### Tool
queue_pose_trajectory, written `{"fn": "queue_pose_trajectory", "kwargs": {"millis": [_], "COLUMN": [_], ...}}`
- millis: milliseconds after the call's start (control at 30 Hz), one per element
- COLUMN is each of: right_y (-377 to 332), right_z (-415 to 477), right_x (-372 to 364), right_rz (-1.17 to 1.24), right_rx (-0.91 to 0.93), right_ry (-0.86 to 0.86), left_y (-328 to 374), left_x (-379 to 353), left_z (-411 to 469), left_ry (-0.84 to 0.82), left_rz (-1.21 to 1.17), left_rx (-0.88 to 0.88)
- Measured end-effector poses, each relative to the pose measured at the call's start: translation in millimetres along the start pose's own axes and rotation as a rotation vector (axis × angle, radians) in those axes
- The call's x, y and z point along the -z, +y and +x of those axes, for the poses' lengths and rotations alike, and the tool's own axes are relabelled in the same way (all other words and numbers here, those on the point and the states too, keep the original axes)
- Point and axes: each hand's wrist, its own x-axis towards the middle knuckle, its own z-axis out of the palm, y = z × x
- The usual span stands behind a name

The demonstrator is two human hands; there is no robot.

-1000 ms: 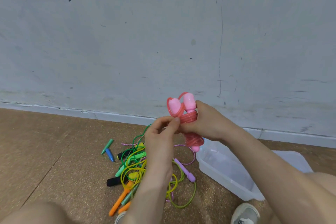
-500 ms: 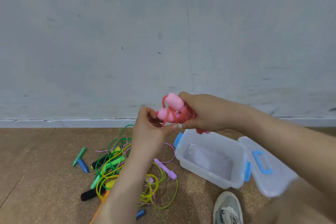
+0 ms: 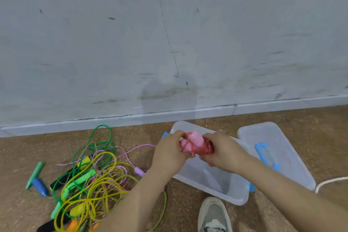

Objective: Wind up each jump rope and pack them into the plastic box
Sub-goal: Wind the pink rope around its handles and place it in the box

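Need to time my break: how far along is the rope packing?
Done: the lid lies off beside the box, and the pink rope looks wound. In hand: that rope, held over the open box. Left: nothing seen packed yet; a tangle of ropes waits on the floor.

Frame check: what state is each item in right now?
Plastic box: open, no rope visible inside.
Lid: off, lying beside the box.
Pink jump rope: wound, held over the box.
Left hand: grips the pink rope.
Right hand: grips the pink rope.
Other ropes: tangled, unwound.
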Motion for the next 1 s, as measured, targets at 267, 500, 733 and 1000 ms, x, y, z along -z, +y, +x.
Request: {"fn": "queue_pose_trajectory", "kwargs": {"millis": [267,500,733,1000], "right_y": [55,64,77,85], "right_z": [62,83,85,83], "right_x": [-109,-150,-142,-139], "right_rz": [-0.303,0.008,-0.104,-0.086], "right_rx": [-0.279,-0.193,-0.393,-0.424], "right_ry": [0.114,0.064,-0.027,0.141], "left_y": [-46,-70,-78,-74], "left_x": [-105,-145,-154,-134], "left_z": [59,87,107,90], "left_ry": [-0.203,0.039,0.019,-0.173], "left_rz": [-0.458,-0.945,-0.789,-0.532], "left_rx": [0.517,0.92,1.067,0.872]}}
